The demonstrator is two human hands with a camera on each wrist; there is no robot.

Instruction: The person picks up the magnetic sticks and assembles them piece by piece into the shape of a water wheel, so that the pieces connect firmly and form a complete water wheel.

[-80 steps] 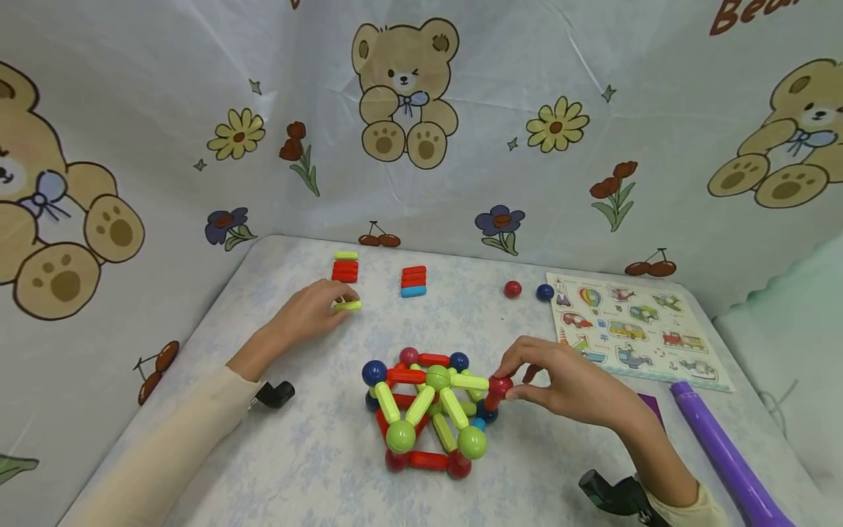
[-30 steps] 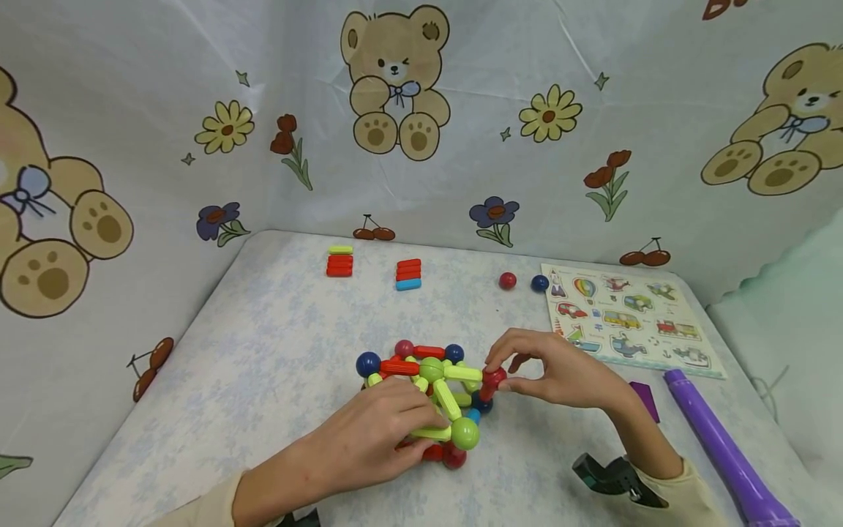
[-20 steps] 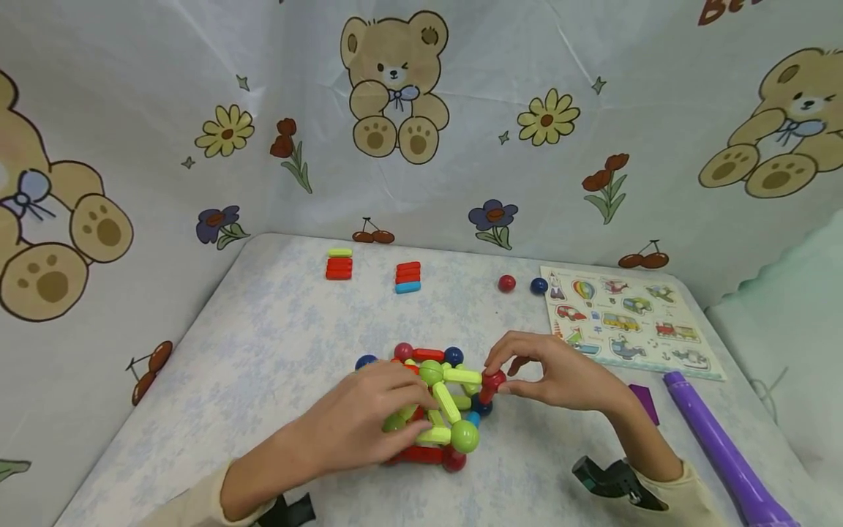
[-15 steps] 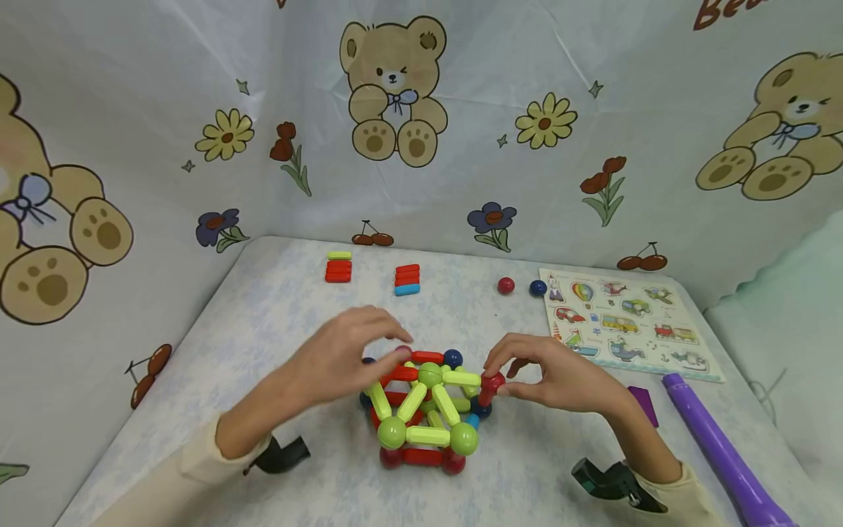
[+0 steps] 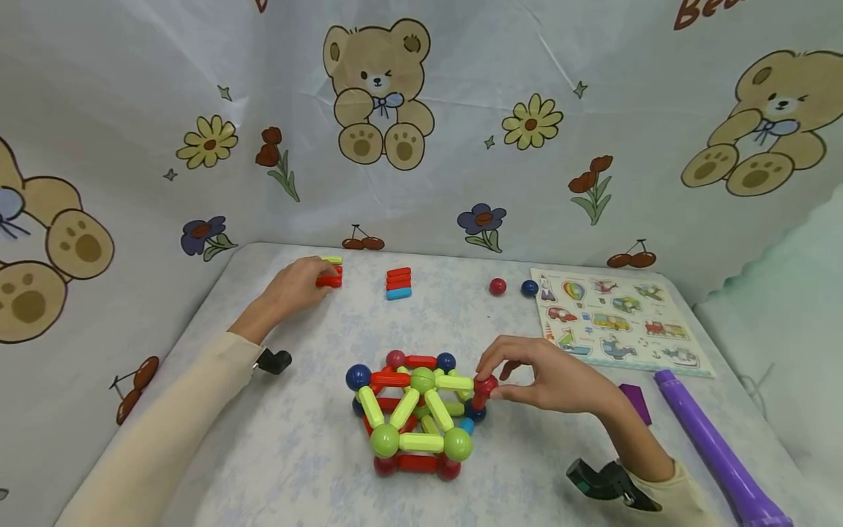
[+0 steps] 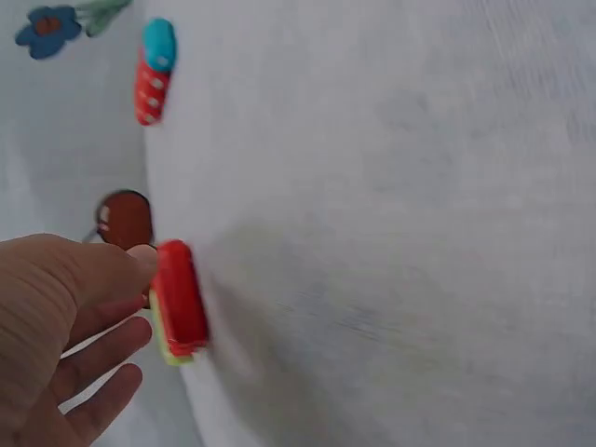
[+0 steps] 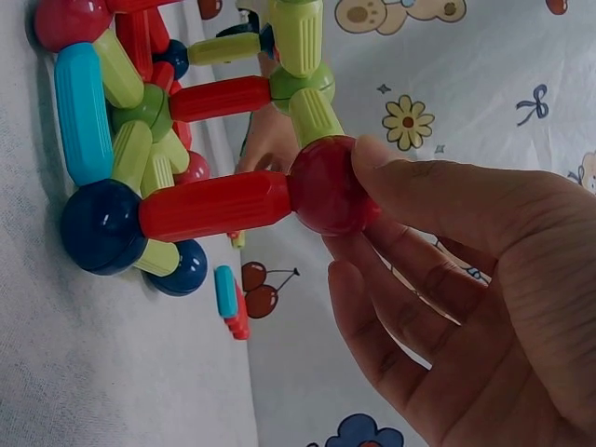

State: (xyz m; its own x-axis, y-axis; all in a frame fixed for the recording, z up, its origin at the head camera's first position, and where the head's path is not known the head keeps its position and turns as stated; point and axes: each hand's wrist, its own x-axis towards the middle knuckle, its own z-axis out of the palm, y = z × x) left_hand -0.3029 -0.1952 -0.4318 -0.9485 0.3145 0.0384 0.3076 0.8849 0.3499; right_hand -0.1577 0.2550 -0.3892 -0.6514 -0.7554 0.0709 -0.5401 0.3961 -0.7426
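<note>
A frame of magnetic rods and balls (image 5: 421, 442) stands on the table in front of me. My right hand (image 5: 549, 373) pinches a red ball (image 7: 331, 186) at the frame's right side, thumb on one side and fingertips on the other. A red rod (image 7: 219, 207) joins that ball to a dark blue ball (image 7: 102, 226) below. At the far left, my left hand (image 5: 295, 284) reaches a small stack of red rods (image 6: 182, 296) with a yellow-green rod (image 5: 332, 260) behind. Its thumb tip overlaps the end of the red rods; I cannot tell whether it grips one.
Red and blue rods (image 5: 398, 284) lie at the back, with a loose red ball (image 5: 497, 286) and a blue ball (image 5: 530, 288) further right. A picture board (image 5: 619, 322), a purple piece (image 5: 635, 403) and a purple tube (image 5: 718, 446) lie at the right.
My left hand takes a yellow-green rod, sets it between the frame's two front green balls, lets go and moves back to the far-left rods. My right hand keeps pinching the red ball.
</note>
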